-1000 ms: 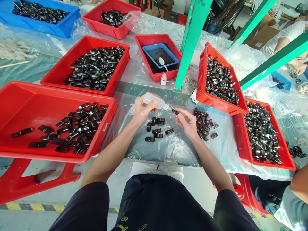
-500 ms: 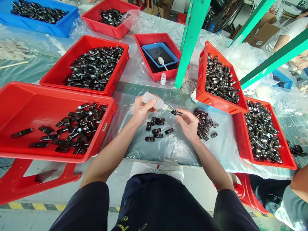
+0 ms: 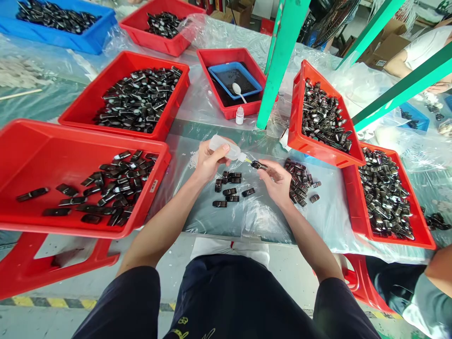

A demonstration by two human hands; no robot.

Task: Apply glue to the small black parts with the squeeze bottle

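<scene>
My left hand (image 3: pixel 211 159) is closed round a translucent white squeeze bottle (image 3: pixel 226 147), tilted with its thin yellowish nozzle pointing right. The nozzle tip meets, or nearly meets, a small glossy black part (image 3: pixel 259 165) shaped like a little car body. My right hand (image 3: pixel 276 181) pinches that part between thumb and fingers. Below the bottle, several similar black parts (image 3: pixel 230 191) lie on the plastic-covered table (image 3: pixel 212 223). Beside my right hand is a heap of small dark parts (image 3: pixel 300 183), partly hidden by the hand.
Red bins of dark parts stand left (image 3: pixel 81 134) and right (image 3: pixel 353 197). Behind my hands are a small white bottle (image 3: pixel 239 115) and a red bin (image 3: pixel 226 110) with a blue tray (image 3: pixel 233 70) and white spoon (image 3: pixel 238 91). A green post (image 3: pixel 278 66) rises there. Other people sit at right.
My hands, the bottle and the black part stay almost still. At the far right, another person's arm has shifted slightly.
</scene>
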